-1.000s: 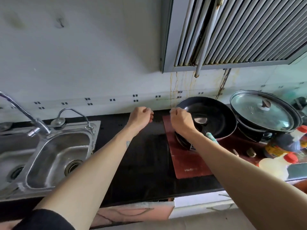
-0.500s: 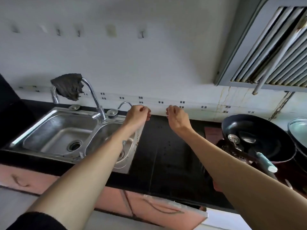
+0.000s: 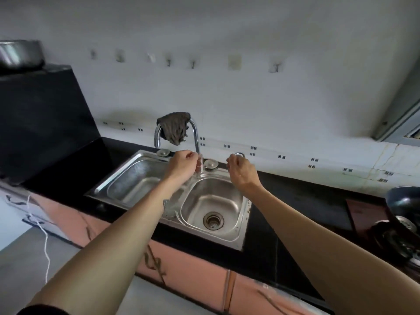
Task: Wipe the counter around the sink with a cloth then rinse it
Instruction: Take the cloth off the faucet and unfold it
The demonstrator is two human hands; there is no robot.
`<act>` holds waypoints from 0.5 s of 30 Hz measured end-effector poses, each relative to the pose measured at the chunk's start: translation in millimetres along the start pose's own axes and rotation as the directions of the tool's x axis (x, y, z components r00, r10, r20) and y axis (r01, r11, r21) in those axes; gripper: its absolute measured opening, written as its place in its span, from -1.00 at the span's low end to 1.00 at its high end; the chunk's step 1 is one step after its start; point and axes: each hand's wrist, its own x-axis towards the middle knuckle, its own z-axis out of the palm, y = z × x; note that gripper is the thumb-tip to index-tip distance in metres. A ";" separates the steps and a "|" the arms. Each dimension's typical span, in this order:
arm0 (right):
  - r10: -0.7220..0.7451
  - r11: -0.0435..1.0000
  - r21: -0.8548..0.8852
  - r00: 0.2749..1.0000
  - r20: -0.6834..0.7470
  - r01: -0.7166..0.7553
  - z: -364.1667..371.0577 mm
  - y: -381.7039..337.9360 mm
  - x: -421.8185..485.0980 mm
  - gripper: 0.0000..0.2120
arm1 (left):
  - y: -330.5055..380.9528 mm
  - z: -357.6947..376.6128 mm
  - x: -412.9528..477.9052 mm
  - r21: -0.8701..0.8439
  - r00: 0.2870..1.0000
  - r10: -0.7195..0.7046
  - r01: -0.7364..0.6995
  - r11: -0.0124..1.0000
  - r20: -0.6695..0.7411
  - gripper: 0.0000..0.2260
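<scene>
The dark grey cloth [image 3: 175,128] hangs draped over the arch of the tall faucet [image 3: 196,142], above the hands. The left hand [image 3: 181,165] and right hand [image 3: 241,171] have curled fingers and grip nothing, over the back rim of the double sink [image 3: 127,169], whose right basin shows only a drain strainer [image 3: 213,220]. A black pan [image 3: 404,201] sits far right on the counter [image 3: 295,201]

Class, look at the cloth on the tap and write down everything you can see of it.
The cloth is dark grey-brown, crumpled, with a coarse, ribbed look like a knitted rag. It hangs draped over the bend of the arched chrome tap, its ragged ends hanging down under the arch, behind the sink. Only the tap touches it. The left hand and right hand are below it, apart from it. Whether it is wet cannot be told.
</scene>
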 end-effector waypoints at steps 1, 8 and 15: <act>0.004 1.000 0.007 1.000 0.003 -0.004 10.3 -7.6 3.3 -0.51 | -4.6 -12.8 4.1 0.022 1.000 0.011 -0.011 1.000 0.001 -0.76; 0.013 1.000 0.001 0.999 0.043 -0.013 63.3 -37.5 34.6 -0.52 | -34.8 -66.5 51.2 -0.024 1.000 -0.026 0.026 0.999 0.003 -0.78; 0.015 0.999 0.034 0.997 0.073 -0.017 105.2 -54.0 115.8 -0.60 | -49.9 -76.2 123.9 0.003 0.998 -0.032 0.033 0.999 -0.050 -0.78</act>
